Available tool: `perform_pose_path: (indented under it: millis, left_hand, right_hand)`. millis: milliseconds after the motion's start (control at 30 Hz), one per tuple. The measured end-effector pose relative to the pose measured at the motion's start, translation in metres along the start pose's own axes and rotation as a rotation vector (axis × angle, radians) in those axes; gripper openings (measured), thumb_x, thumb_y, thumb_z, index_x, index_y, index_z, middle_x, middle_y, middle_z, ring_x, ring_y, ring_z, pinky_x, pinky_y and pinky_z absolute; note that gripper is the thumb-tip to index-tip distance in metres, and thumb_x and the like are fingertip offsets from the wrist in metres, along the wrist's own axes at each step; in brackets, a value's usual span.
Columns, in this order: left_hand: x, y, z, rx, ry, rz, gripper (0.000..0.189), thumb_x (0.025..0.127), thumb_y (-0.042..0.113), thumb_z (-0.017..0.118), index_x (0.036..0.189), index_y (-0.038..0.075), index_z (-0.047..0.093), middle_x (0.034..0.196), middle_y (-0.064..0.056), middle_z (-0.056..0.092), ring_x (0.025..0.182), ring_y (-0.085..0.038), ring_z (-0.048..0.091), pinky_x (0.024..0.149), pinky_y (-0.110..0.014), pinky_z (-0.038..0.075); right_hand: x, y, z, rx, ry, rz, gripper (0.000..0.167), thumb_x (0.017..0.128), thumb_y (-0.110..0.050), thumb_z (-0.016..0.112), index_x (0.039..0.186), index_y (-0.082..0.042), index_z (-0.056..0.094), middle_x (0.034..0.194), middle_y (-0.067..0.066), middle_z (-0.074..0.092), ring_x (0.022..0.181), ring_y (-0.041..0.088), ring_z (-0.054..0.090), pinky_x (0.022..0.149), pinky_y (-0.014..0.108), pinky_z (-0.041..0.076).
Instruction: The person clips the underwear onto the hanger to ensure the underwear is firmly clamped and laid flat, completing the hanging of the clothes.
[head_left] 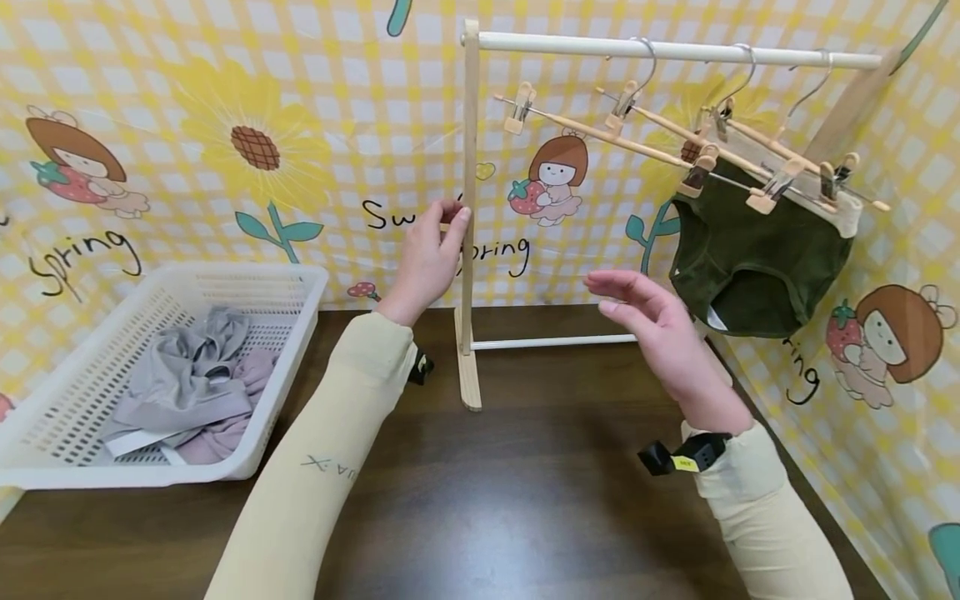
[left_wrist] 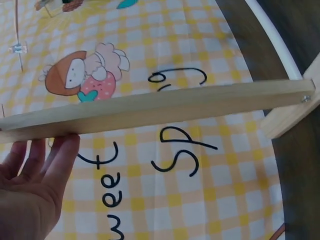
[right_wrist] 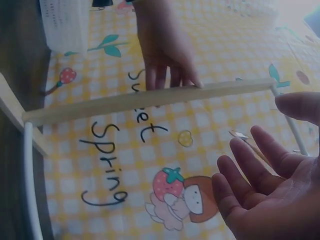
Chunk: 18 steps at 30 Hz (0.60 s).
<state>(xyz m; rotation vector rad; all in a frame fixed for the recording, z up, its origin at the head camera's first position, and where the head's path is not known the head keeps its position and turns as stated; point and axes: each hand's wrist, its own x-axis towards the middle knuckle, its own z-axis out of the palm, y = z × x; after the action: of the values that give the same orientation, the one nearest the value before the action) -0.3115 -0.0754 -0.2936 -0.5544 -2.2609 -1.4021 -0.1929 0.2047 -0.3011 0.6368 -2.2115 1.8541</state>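
Note:
In the head view my left hand (head_left: 429, 254) is at the left side of the wooden upright post (head_left: 470, 167) of a small clothes rack, its fingertips touching the post. The left wrist view shows the fingers (left_wrist: 64, 155) against the edge of that post, not wrapped round it. My right hand (head_left: 656, 329) is held in the air right of the post, fingers loosely spread, holding nothing. Dark green underpants (head_left: 765, 242) hang from a clip hanger at the rack's right. Clip hangers (head_left: 600, 133) with wooden clips hang from the white top rail (head_left: 675, 50).
A white plastic basket (head_left: 300, 333) with grey and mauve garments (head_left: 187, 367) stands at the left on the dark wooden table (head_left: 465, 500). A white lower bar (head_left: 555, 342) joins the rack's feet. Yellow checked cloth (head_left: 337, 125) covers the walls behind and at the right.

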Motion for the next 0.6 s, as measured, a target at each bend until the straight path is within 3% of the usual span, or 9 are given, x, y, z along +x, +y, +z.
perform_pose_path:
  millis: [267, 600]
  left_hand:
    - [-0.005, 0.013, -0.012, 0.01, -0.021, -0.037, 0.044, 0.109, 0.033, 0.049, 0.14, 0.002, 0.051, 0.127, -0.016, 0.06, 0.113, -0.03, 0.063, 0.096, -0.039, 0.05]
    - [-0.017, 0.04, -0.055, 0.015, -0.003, -0.015, 0.049, 0.107, 0.036, 0.052, 0.144, 0.003, 0.049, 0.132, -0.014, 0.058, 0.12, -0.029, 0.06, 0.103, -0.038, 0.046]
  right_hand:
    - [0.004, 0.015, 0.027, -0.001, -0.094, 0.013, 0.034, 0.102, -0.007, 0.06, 0.135, 0.003, 0.058, 0.137, 0.015, 0.059, 0.129, 0.025, 0.052, 0.103, 0.032, 0.044]
    - [0.01, 0.021, 0.05, -0.01, -0.154, 0.008, 0.033, 0.1, -0.004, 0.063, 0.132, 0.002, 0.061, 0.137, 0.015, 0.06, 0.123, 0.022, 0.057, 0.098, 0.033, 0.047]
